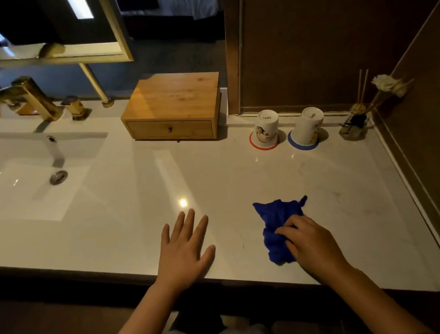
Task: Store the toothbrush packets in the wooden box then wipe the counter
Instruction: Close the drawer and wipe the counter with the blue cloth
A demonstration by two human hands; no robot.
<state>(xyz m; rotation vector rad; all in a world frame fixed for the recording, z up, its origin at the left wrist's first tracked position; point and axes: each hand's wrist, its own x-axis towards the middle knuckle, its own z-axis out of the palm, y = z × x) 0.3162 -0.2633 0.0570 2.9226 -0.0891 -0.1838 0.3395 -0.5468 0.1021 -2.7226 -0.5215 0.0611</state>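
A wooden box (pixel 172 104) with one drawer stands at the back of the white counter (pixel 141 189), its drawer pushed in. No toothbrush packets are in sight. A crumpled blue cloth (pixel 276 220) lies on the counter near the front edge. My right hand (pixel 310 244) rests on the cloth's near right part, fingers curled onto it. My left hand (pixel 185 249) lies flat on the counter to the left of the cloth, fingers spread, holding nothing.
A sink basin (pixel 28 178) with a gold tap (pixel 18 99) fills the left. Two upturned cups (pixel 265 131) (pixel 307 128) stand on coasters at the back right, next to a reed diffuser (pixel 355 125). A dark wall bounds the right side.
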